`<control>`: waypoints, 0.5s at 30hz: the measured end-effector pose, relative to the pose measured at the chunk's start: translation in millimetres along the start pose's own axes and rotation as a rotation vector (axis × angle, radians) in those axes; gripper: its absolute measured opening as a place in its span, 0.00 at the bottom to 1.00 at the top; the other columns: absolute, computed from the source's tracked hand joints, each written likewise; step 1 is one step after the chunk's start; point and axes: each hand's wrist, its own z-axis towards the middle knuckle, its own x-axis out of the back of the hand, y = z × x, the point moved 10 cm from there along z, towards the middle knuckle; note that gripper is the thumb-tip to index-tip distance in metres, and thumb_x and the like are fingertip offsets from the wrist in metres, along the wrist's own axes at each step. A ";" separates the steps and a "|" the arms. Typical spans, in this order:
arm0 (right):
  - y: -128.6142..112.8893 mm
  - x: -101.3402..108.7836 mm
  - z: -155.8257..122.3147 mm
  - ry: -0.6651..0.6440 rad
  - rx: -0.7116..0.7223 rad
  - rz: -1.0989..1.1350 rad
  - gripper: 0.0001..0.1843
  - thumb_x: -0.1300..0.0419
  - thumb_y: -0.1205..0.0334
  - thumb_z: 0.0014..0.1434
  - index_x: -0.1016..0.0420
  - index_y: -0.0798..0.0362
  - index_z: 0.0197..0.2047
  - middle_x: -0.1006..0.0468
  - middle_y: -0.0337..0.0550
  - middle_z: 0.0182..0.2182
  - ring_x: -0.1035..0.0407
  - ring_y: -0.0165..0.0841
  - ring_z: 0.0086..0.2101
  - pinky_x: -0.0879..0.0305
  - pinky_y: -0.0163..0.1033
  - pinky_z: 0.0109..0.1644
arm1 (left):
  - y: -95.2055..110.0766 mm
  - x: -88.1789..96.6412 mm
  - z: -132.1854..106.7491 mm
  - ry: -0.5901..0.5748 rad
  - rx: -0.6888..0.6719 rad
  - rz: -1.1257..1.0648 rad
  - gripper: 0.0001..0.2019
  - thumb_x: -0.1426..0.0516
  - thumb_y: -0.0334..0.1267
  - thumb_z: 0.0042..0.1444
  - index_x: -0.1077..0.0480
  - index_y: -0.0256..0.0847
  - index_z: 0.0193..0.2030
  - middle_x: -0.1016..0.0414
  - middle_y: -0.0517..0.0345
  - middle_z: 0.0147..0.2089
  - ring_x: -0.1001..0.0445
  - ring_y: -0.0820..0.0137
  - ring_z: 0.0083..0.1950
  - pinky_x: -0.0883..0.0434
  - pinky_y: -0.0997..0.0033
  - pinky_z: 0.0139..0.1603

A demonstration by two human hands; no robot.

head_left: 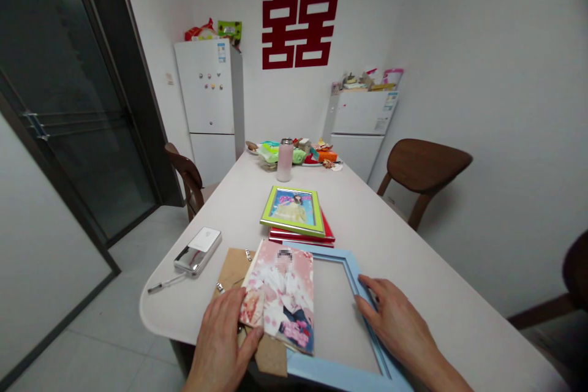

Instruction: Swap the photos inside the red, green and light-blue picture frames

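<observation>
My left hand (224, 334) is at the lower left corner of a pink portrait photo (285, 300), its fingers and thumb closed about that edge. Under the photo and this hand lies a brown backing board (271, 360) with metal clips. The photo overlaps the left part of a light blue picture frame (340, 375), whose opening shows the tabletop. My right hand (395, 318) grips the right side of this frame, with thumb and forefinger at its inner edge. Just beyond lies a green picture frame (318, 214) holding a picture, stacked on red frames (328, 234).
On the white table (390, 251), a silver-and-white device (198, 251) with a short cable lies at left. Farther back stand a pink bottle (285, 160) and packets. Wooden chairs (425, 165) flank the table. Two white refrigerators (206, 89) stand at the far wall.
</observation>
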 end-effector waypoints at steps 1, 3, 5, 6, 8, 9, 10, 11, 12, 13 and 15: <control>-4.6 3.9 -0.1 0.037 0.031 0.015 0.22 0.52 0.57 0.50 0.32 0.60 0.45 0.30 0.51 0.38 0.36 0.39 0.39 0.41 0.43 0.44 | -0.3 -0.8 -0.2 0.001 -0.003 0.008 0.24 0.48 0.47 0.51 0.42 0.34 0.51 0.34 0.43 0.50 0.36 0.58 0.50 0.35 0.57 0.47; -15.5 11.2 -1.5 0.103 0.080 0.076 0.21 0.51 0.58 0.50 0.31 0.60 0.44 0.31 0.52 0.39 0.38 0.40 0.41 0.44 0.45 0.48 | -0.8 -3.0 -0.6 -0.003 -0.008 0.022 0.25 0.48 0.47 0.50 0.42 0.34 0.51 0.35 0.42 0.51 0.37 0.58 0.51 0.35 0.56 0.48; -26.4 12.8 -3.7 0.114 0.089 0.197 0.21 0.50 0.58 0.49 0.32 0.58 0.44 0.31 0.51 0.41 0.38 0.39 0.42 0.44 0.45 0.48 | -0.4 -5.0 -0.7 -0.006 -0.016 0.033 0.25 0.48 0.46 0.50 0.43 0.33 0.52 0.36 0.42 0.52 0.38 0.57 0.52 0.36 0.54 0.49; -31.5 9.6 -4.6 0.086 0.072 0.283 0.21 0.50 0.58 0.49 0.33 0.58 0.45 0.31 0.51 0.41 0.37 0.38 0.40 0.43 0.44 0.47 | 0.7 -5.4 -0.6 -0.005 -0.024 0.037 0.25 0.48 0.46 0.50 0.43 0.34 0.52 0.36 0.42 0.52 0.38 0.57 0.53 0.36 0.53 0.49; -41.7 -5.9 -6.5 -0.031 -0.001 0.487 0.22 0.50 0.57 0.49 0.35 0.57 0.47 0.30 0.49 0.40 0.34 0.35 0.35 0.39 0.42 0.42 | 5.2 -6.4 0.1 -0.011 -0.051 0.034 0.25 0.47 0.46 0.49 0.43 0.34 0.52 0.37 0.42 0.52 0.39 0.55 0.53 0.37 0.50 0.49; -47.9 -16.6 -7.9 -0.106 -0.047 0.599 0.24 0.50 0.58 0.49 0.37 0.58 0.49 0.29 0.48 0.38 0.33 0.33 0.31 0.38 0.40 0.38 | 8.3 -6.8 0.6 -0.018 -0.066 0.028 0.25 0.46 0.45 0.49 0.43 0.35 0.52 0.37 0.42 0.53 0.39 0.55 0.54 0.38 0.49 0.50; -55.0 -27.2 -9.4 -0.176 -0.088 0.714 0.26 0.49 0.58 0.49 0.40 0.58 0.51 0.28 0.46 0.35 0.34 0.31 0.28 0.37 0.38 0.34 | 12.2 -7.5 1.3 -0.029 -0.082 0.019 0.25 0.46 0.44 0.48 0.43 0.36 0.52 0.37 0.42 0.53 0.40 0.54 0.54 0.38 0.48 0.50; -63.0 -36.5 -10.5 -0.235 -0.123 0.831 0.28 0.49 0.60 0.48 0.44 0.58 0.53 0.28 0.44 0.31 0.34 0.30 0.25 0.38 0.37 0.30 | 16.8 -8.5 2.1 -0.044 -0.099 0.005 0.26 0.46 0.43 0.48 0.43 0.36 0.53 0.38 0.42 0.54 0.41 0.54 0.55 0.39 0.47 0.50; -71.4 -44.3 -11.2 -0.285 -0.151 0.946 0.31 0.48 0.61 0.47 0.48 0.59 0.55 0.28 0.40 0.27 0.35 0.29 0.23 0.39 0.35 0.26 | 22.2 -9.7 2.9 -0.063 -0.118 -0.011 0.26 0.45 0.42 0.48 0.44 0.36 0.54 0.39 0.42 0.55 0.42 0.54 0.55 0.40 0.46 0.50; -79.8 -50.3 -11.3 -0.327 -0.175 1.055 0.34 0.48 0.64 0.46 0.52 0.58 0.57 0.30 0.36 0.23 0.36 0.27 0.21 0.41 0.33 0.23 | 28.1 -11.3 3.9 -0.084 -0.136 -0.029 0.27 0.45 0.41 0.47 0.45 0.36 0.54 0.40 0.42 0.55 0.43 0.54 0.56 0.40 0.45 0.51; -93.9 -54.9 -9.9 -0.369 -0.219 1.229 0.39 0.47 0.68 0.44 0.58 0.58 0.59 0.34 0.30 0.17 0.40 0.25 0.17 0.45 0.30 0.19 | 40.3 -15.6 6.1 -0.129 -0.165 -0.073 0.29 0.44 0.41 0.46 0.46 0.35 0.55 0.42 0.41 0.56 0.45 0.53 0.57 0.42 0.44 0.51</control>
